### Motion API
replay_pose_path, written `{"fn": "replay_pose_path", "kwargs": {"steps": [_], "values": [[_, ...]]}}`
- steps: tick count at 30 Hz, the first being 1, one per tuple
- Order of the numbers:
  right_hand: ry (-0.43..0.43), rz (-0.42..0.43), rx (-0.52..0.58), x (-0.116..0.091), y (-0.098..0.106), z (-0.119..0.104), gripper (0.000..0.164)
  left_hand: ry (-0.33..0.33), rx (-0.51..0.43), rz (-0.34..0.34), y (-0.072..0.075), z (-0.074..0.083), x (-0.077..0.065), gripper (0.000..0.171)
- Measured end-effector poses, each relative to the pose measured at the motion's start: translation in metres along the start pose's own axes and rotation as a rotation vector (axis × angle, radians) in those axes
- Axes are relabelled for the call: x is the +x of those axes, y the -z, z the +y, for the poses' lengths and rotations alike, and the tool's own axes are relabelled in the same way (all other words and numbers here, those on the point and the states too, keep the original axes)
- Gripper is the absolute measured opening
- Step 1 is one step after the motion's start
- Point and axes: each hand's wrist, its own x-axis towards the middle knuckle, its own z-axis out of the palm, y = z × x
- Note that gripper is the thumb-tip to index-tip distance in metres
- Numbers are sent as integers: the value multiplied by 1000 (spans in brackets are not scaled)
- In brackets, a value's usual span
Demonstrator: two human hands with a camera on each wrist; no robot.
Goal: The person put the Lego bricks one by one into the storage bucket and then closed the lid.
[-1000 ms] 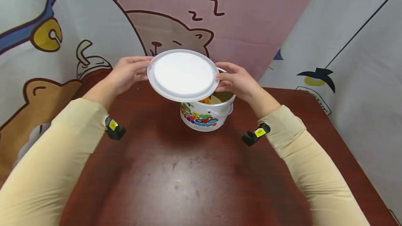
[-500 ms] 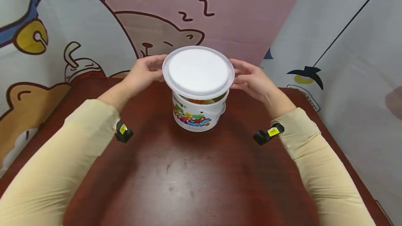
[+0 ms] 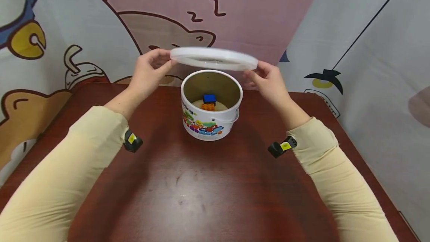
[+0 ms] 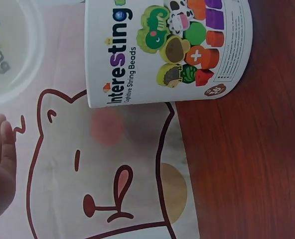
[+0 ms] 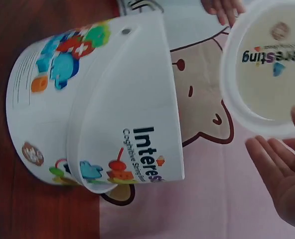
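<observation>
A white round lid (image 3: 215, 58) hangs above a white bucket (image 3: 201, 124), apart from it and tipped so its rim faces me in the head view. My left hand (image 3: 149, 69) holds the lid's left edge, thumb on the near side. My right hand (image 3: 269, 85) grips the opposite edge; the right wrist view shows thumb and fingers (image 5: 274, 157) around it. Inside the uncovered bucket lie a blue block (image 3: 209, 98) and an orange studded block (image 3: 208, 106). Printed lettering shows through the lid (image 5: 267, 74). The bucket's handle (image 3: 235, 118) hangs down its right side.
The bucket stands toward the back of a dark red-brown wooden table (image 3: 188, 186). Behind it hangs a cartoon-printed cloth (image 3: 268, 6), close to the table's far edge. A plain grey-white cloth (image 3: 386, 66) covers the right side.
The lid first moved right over the bucket, then rose at its near edge, going from top face showing to nearly edge-on. The bucket's opening and the blocks have come into view.
</observation>
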Motion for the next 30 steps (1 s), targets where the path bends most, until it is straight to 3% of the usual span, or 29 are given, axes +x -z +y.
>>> {"fn": "replay_pose_path", "kwargs": {"steps": [5,8,11,16,19,23,30], "values": [[116,153,-19,4,-5,-3,25,20,-31,-22,-4,-1,-3,22],[155,208,-5,6,-5,-4,30,26,-60,-49,-7,1,-4,24],[152,229,-26,9,-4,-4,39,1,1,-63,-9,3,-5,37],[27,176,14,11,-3,-3,46,-34,92,-71,-12,3,-8,50],[-63,141,52,12,-6,-1,46,8,93,-111,-13,-1,-10,52],[-146,110,-17,14,-9,4,45,72,105,-179,-12,-8,-11,53],[-225,82,-57,17,-12,12,42,100,97,-249,-16,-17,-13,57]]}}
